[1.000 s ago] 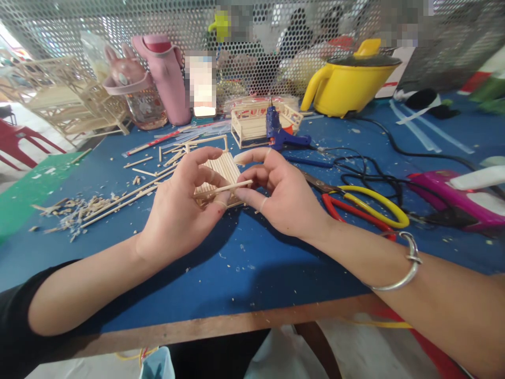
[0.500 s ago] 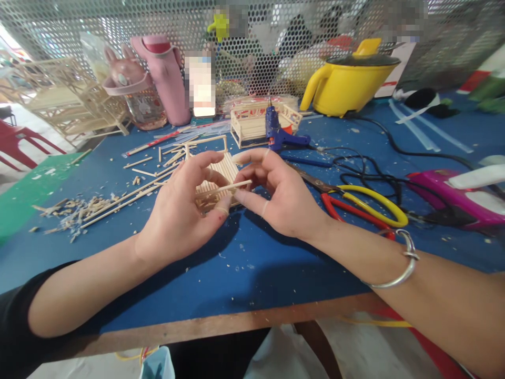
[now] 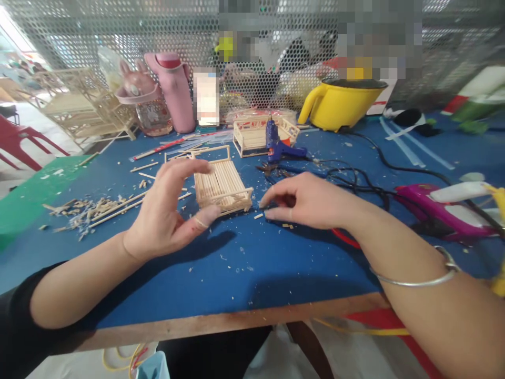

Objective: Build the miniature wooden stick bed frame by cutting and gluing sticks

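A blue table backed by a perforated metal screen carries the work. A small bamboo-stick frame lies between the hands, touching the left thumb. The left hand hovers loosely curled, holding nothing. The right hand rests palm down, fingertips pinching at stick offcuts just beside the frame.

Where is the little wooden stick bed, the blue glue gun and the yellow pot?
wooden stick bed (image 3: 219,184), head view, on the slats in its middle.
blue glue gun (image 3: 272,139), head view, on its upright barrel.
yellow pot (image 3: 342,108), head view, on its front wall.
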{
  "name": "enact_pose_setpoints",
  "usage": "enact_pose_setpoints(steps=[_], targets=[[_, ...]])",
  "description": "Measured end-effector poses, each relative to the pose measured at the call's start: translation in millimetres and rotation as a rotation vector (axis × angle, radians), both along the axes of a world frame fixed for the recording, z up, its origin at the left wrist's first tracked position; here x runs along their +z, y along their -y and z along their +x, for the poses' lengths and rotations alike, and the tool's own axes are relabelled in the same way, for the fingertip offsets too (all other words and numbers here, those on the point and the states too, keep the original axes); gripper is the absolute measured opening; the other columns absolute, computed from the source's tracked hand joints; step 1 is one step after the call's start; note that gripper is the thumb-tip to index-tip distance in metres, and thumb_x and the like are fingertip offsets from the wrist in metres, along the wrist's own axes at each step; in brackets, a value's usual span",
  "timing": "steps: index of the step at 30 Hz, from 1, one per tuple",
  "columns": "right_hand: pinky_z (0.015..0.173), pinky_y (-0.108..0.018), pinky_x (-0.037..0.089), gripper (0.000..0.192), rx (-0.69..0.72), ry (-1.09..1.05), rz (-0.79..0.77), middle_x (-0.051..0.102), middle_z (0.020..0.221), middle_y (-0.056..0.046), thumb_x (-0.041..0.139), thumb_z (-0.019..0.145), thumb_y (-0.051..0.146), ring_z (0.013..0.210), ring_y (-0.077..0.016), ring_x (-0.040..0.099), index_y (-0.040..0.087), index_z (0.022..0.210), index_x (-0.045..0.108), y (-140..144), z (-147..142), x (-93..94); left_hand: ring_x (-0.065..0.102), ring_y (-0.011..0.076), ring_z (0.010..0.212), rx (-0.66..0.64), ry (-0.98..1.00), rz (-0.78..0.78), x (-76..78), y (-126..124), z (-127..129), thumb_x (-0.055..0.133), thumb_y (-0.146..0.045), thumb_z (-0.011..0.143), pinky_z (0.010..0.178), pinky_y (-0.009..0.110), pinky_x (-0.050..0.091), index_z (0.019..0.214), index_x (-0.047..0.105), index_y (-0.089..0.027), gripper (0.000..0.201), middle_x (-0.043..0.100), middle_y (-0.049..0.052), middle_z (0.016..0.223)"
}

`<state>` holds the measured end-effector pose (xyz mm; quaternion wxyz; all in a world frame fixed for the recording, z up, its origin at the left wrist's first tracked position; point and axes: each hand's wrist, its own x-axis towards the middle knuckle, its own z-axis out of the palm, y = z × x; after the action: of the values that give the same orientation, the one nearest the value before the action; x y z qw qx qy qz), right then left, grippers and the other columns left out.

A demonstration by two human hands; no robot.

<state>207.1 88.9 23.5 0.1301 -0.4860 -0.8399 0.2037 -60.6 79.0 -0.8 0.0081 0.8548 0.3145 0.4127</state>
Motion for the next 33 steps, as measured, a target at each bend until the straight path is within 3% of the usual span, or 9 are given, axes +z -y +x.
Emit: enact_pose_setpoints(steps=[2, 7, 12, 15, 20, 23, 25, 29, 33], targets=[[0.059, -0.027, 0.042, 0.024, 0.078, 0.102, -0.006, 0.065, 0.074, 0.002, 0.069, 0.073, 0.036, 0.064, -0.0135, 0.057, 0.026, 0.094, 0.073, -1, 0, -3.9, 0.055, 0.0259, 0.109, -0.044, -0.092, 0.020, -1.4, -2, 2, 0.066, -0.028, 0.076, 0.098, 0.047, 0.044, 0.128, 0.037, -0.018, 0.060, 0.059, 0.011, 0.115], [0.071, -0.025, 0.046, 0.012, 0.189, 0.035, 0.091, 0.070, 0.084, 0.000, 0.062, 0.081, 0.025, 0.076, -0.0133, 0.062, 0.021, 0.082, 0.073, 1, -8, -8.6, 0.055, 0.0237, 0.110, 0.008, -0.145, 0.001, -7.0, -4, 5, 0.062, -0.022, 0.079, 0.096, 0.043, 0.045, 0.132, 0.035, -0.020, 0.060, 0.061, 0.009, 0.114], [0.069, -0.024, 0.047, 0.012, 0.208, -0.143, 0.427, 0.068, 0.078, -0.001, 0.060, 0.085, 0.026, 0.072, -0.0119, 0.061, 0.018, 0.085, 0.070, 10, -13, 2.0, 0.054, 0.0248, 0.114, 0.011, -0.179, -0.019, -1.6, 0, 6, 0.062, -0.023, 0.078, 0.108, 0.055, 0.031, 0.135, 0.031, -0.021, 0.065, 0.060, 0.009, 0.118], [0.070, -0.028, 0.047, 0.016, 0.222, -0.083, 0.641, 0.068, 0.078, -0.003, 0.058, 0.087, 0.028, 0.075, -0.0147, 0.061, 0.017, 0.084, 0.068, 15, -18, 5.9, 0.049, 0.0261, 0.121, 0.032, -0.218, -0.065, 6.7, 4, 12, 0.062, -0.026, 0.079, 0.111, 0.062, 0.017, 0.136, 0.029, -0.021, 0.066, 0.060, 0.009, 0.122], [0.067, -0.031, 0.048, 0.020, 0.267, 0.110, 0.828, 0.070, 0.086, -0.007, 0.050, 0.091, 0.023, 0.079, -0.0194, 0.063, 0.016, 0.084, 0.068, 23, -25, 10.1, 0.057, 0.0235, 0.109, 0.058, -0.185, 0.001, 19.7, 10, 23, 0.064, -0.025, 0.079, 0.110, 0.061, 0.023, 0.133, 0.034, -0.019, 0.061, 0.064, 0.008, 0.113], [0.070, -0.031, 0.051, 0.019, 0.327, 0.025, 0.750, 0.071, 0.088, -0.006, 0.049, 0.091, 0.022, 0.081, -0.0182, 0.065, 0.017, 0.085, 0.067, 28, -26, 13.1, 0.060, 0.0189, 0.098, 0.047, -0.098, 0.177, 24.2, 21, 28, 0.064, -0.022, 0.080, 0.098, 0.041, 0.045, 0.127, 0.041, -0.016, 0.053, 0.066, 0.005, 0.099], [0.069, -0.027, 0.052, 0.012, 0.337, -0.105, 0.640, 0.072, 0.086, -0.002, 0.054, 0.088, 0.021, 0.078, -0.0150, 0.066, 0.020, 0.085, 0.066, 32, -27, 14.0, 0.061, 0.0162, 0.093, 0.070, -0.072, 0.237, 24.3, 32, 30, 0.064, -0.019, 0.081, 0.088, 0.031, 0.050, 0.126, 0.042, -0.016, 0.050, 0.067, 0.004, 0.095], [0.066, -0.021, 0.053, 0.010, 0.290, -0.351, 0.426, 0.073, 0.078, 0.004, 0.064, 0.078, 0.013, 0.071, -0.0107, 0.068, 0.023, 0.081, 0.067, 37, -32, 12.0, 0.064, 0.0130, 0.085, 0.130, -0.075, 0.217, 19.4, 50, 33, 0.060, -0.020, 0.084, 0.079, 0.024, 0.052, 0.122, 0.045, -0.020, 0.041, 0.069, 0.001, 0.092], [0.066, -0.019, 0.053, 0.006, 0.239, -0.523, 0.257, 0.071, 0.073, 0.004, 0.066, 0.077, 0.014, 0.068, -0.0085, 0.067, 0.020, 0.075, 0.065, 37, -36, 6.3, 0.066, 0.0126, 0.085, 0.088, -0.043, 0.070, 15.7, 55, 35, 0.058, -0.016, 0.084, 0.076, 0.023, 0.054, 0.121, 0.045, -0.022, 0.040, 0.069, 0.000, 0.091]])
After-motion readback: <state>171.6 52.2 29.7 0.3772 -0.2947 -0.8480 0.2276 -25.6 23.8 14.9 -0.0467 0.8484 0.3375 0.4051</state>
